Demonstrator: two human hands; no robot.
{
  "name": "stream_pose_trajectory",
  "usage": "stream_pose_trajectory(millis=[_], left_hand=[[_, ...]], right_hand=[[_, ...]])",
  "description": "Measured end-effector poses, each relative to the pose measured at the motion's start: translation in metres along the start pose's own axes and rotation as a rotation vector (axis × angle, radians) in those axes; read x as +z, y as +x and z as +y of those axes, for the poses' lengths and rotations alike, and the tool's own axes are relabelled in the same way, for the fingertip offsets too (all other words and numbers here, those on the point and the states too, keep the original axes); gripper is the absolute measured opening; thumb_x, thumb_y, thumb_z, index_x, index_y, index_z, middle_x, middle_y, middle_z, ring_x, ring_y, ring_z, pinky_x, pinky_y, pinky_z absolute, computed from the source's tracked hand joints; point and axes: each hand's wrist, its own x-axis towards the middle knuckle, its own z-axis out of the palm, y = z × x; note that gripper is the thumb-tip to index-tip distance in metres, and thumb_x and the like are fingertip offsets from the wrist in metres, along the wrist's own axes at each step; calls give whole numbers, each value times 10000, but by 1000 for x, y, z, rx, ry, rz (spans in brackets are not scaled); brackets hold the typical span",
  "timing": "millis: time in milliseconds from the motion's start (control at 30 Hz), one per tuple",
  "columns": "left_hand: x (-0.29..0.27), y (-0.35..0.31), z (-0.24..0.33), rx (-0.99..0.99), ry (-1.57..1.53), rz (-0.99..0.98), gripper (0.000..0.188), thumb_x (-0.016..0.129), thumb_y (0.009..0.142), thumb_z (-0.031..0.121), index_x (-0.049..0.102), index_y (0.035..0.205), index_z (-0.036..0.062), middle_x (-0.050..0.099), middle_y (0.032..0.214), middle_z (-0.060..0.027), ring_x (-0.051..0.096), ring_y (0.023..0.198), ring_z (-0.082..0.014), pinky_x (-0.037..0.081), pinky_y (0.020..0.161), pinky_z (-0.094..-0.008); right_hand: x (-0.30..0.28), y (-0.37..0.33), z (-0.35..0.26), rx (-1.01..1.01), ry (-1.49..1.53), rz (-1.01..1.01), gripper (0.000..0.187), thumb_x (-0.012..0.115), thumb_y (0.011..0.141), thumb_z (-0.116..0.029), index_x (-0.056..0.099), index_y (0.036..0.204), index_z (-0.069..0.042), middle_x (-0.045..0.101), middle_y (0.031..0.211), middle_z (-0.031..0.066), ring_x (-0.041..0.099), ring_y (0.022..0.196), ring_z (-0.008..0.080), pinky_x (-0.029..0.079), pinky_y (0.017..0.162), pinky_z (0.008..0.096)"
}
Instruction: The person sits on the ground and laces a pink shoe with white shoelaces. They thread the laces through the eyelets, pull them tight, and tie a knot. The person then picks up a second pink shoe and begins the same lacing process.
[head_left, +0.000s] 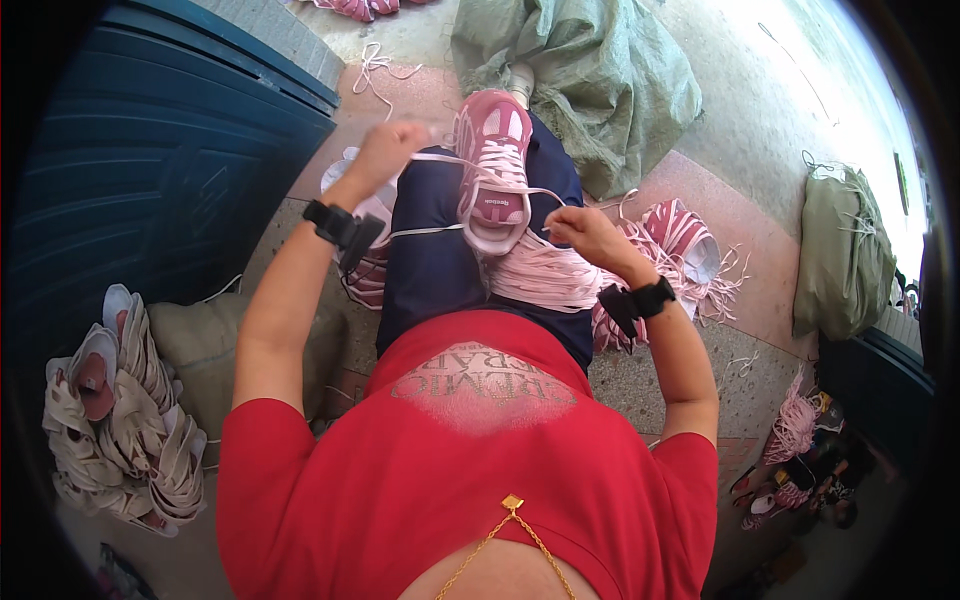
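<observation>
A pink sneaker [495, 195] with white and pink panels lies across my thighs, its toe pointing away from me. Pale laces [440, 157] are threaded through its upper eyelets, and both loose ends stretch out sideways. My left hand [393, 152], slightly blurred, is closed on one lace end, raised to the left of the shoe. To the lower right, my right hand [588, 238] pinches the other end. Below the shoe, a thick bundle of pink laces [545, 272] is draped over my lap. A thin white band [425, 232] crosses my left thigh.
More pink shoe uppers [680, 235] lie by my right leg. Stacked beige uppers [125, 420] stand at the left near a sack [235, 350]. A green sack [610, 90] lies ahead, another [845, 255] stands at right. Blue doors [165, 150] flank the doorway.
</observation>
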Motion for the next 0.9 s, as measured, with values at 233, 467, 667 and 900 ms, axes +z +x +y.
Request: stream_pose_trajectory(millis=[233,467,667,900], left_hand=[[64,-40,-14,83,202,-171,202,547,869,149,653,941,-8,653,807,-178,645,755,-246,485,678,-314],[65,-46,-16,-23,102,-127,251,570,875,189,637,984,-26,666,800,-119,622,744,-142,480,668,-289],[65,-44,-19,-30,109,-13,247,589,859,197,640,957,-23,659,776,-136,629,714,-165,482,656,-298],[77,-42,-22,143,253,85,154,559,831,139,619,841,-2,624,775,-195,621,737,-343,486,653,-386]], right_hand=[[28,40,27,-238,-542,477,150,552,828,-162,658,833,-56,603,1047,55,523,1013,294,428,809,439],[46,47,23,-107,-547,566,124,574,834,-183,660,834,-95,597,1071,12,503,1068,246,400,824,434],[39,44,25,-303,-572,532,92,576,799,-161,654,800,-112,603,1007,2,513,1019,226,376,811,417],[50,48,20,-248,-740,609,86,563,755,-110,645,779,-108,607,851,40,543,905,235,375,747,401]])
